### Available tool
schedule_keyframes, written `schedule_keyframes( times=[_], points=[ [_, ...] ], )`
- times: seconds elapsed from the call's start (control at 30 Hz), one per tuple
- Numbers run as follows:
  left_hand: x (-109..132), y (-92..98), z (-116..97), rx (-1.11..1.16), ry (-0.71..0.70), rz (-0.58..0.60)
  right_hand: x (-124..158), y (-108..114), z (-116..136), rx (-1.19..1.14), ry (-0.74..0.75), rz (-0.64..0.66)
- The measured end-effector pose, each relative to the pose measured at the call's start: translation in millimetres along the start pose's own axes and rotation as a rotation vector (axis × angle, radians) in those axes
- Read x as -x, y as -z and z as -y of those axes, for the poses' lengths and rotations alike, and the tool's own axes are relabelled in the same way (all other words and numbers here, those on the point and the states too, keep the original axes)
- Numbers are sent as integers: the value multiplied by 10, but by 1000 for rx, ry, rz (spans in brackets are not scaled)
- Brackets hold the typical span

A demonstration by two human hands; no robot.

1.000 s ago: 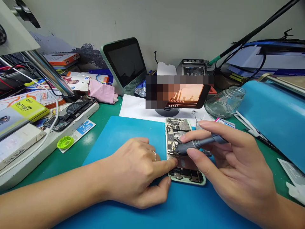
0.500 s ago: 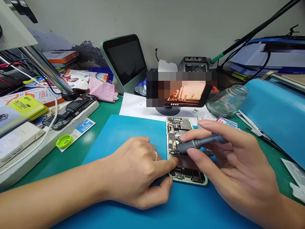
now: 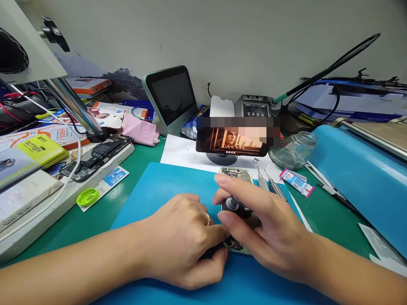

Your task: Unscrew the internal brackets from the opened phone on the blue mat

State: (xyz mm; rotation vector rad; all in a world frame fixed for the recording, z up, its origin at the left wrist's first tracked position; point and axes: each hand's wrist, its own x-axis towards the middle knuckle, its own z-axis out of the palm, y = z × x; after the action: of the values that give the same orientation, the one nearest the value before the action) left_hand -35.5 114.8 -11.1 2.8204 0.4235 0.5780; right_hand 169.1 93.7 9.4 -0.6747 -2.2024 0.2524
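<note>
A phone (image 3: 238, 172) with its inside exposed lies upright on the blue mat (image 3: 152, 190), its middle hidden behind my hands. My left hand (image 3: 187, 237), a ring on one finger, is mostly curled; its index finger reaches onto the phone and its thumb is by the phone's left edge. Above the phone, my right hand (image 3: 267, 220) grips a dark grey screwdriver (image 3: 233, 204) between thumb and fingers. The screwdriver's round end faces me, and its tip is out of sight. Two slim metal tools (image 3: 262, 183) lie just right of the phone's top.
Behind the mat, a phone playing a video (image 3: 232, 142) stands on a holder. A glass jar (image 3: 294, 150) is at right. To the left, a second opened phone (image 3: 98, 154) rests on a white ledge near a green cap (image 3: 88, 197). A metal post (image 3: 74, 106) rises there.
My right hand has moved left over the phone, and the screwdriver has swung from lying slanted to pointing end-on at me. My left hand stays on the phone. The view has shifted slightly.
</note>
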Motion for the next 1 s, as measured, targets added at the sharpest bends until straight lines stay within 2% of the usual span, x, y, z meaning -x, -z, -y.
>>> schedule_keyframes(
  times=[0.13,0.2,0.3,0.37,0.47,0.6,0.67,0.83,1.0],
  points=[
    [0,3,-9,16,-1,-14,82,-8,-24,-106,18,-9],
    [-1,7,-15,13,1,-20,138,2,-11,-173,-74,-16],
    [-4,11,-20,9,4,-4,200,-1,22,-306,-273,-108],
    [-7,15,-22,16,1,8,222,-14,35,-369,-340,-138],
    [-11,23,-24,31,0,17,228,-17,13,-375,-342,-116],
    [-5,34,-19,41,12,43,221,15,-43,-252,-278,-78],
    [-2,34,-16,39,13,49,219,15,-33,-222,-273,-96],
    [-7,31,-18,52,13,54,214,-32,59,-275,-370,-170],
    [0,29,-32,67,13,44,184,-9,33,-221,-302,-123]
  ],
)
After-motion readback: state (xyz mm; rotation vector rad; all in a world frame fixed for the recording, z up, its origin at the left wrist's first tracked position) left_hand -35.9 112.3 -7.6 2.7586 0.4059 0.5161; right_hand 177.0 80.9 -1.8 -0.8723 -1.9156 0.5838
